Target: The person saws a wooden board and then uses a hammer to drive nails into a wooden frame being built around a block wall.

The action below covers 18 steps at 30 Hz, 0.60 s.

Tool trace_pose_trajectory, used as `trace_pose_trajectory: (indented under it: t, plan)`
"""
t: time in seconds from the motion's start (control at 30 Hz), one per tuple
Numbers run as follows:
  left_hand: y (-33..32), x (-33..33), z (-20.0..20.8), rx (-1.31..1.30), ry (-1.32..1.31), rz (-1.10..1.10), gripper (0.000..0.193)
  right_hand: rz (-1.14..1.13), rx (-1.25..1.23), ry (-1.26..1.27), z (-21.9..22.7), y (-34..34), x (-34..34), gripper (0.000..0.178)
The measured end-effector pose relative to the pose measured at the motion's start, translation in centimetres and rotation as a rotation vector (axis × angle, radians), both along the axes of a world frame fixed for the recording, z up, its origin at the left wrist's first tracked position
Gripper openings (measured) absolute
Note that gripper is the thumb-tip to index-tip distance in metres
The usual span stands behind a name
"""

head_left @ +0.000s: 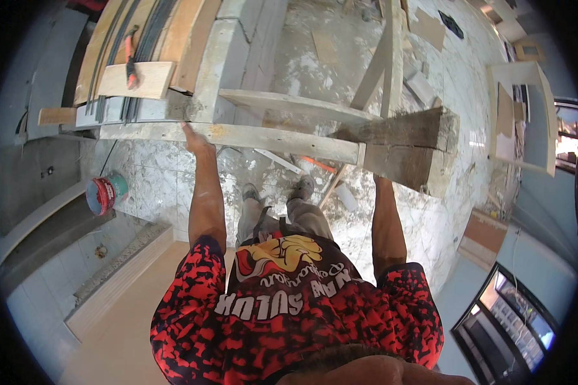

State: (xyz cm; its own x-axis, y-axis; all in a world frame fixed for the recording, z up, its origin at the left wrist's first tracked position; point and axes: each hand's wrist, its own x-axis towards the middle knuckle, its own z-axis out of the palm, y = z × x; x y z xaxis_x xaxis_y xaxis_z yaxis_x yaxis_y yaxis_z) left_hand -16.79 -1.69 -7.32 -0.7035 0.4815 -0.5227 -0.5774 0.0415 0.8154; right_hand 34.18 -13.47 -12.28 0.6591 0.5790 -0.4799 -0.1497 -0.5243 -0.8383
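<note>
A rough wooden frame (276, 140), grey and dusty, stretches across in front of me. Its long near beam joins wide, stained boards at the right end. My left hand (199, 141) is closed around the near beam toward its left part, with the thumb over the top edge. At the right end my right hand (382, 182) grips the frame's lower edge; the boards hide most of its fingers. Beyond my left hand, a hammer (130, 61) with a red and black handle lies on a short light board (141, 79).
Planks (196, 45) and dark thin strips (157, 32) are stacked at the far left. A red and green bucket (107, 194) stands on the left. Wood scraps and an orange-red strip (318, 164) litter the dirty tiled floor (424, 224). A pale open cabinet (536, 96) stands at right.
</note>
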Motion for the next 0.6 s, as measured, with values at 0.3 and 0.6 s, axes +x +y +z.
trace_pose_trajectory:
  t: [0.3,0.6]
  plan:
    - [-0.3,0.1,-0.1,0.081,-0.01,-0.083,0.075,0.065,-0.075,-0.038,-1.3,-15.1,2.0,0.032]
    - [-0.8,-0.6,-0.8,0.129,-0.051,-0.073,0.073,0.525,-0.053,-0.15,-3.4,-25.0,-8.3,0.037]
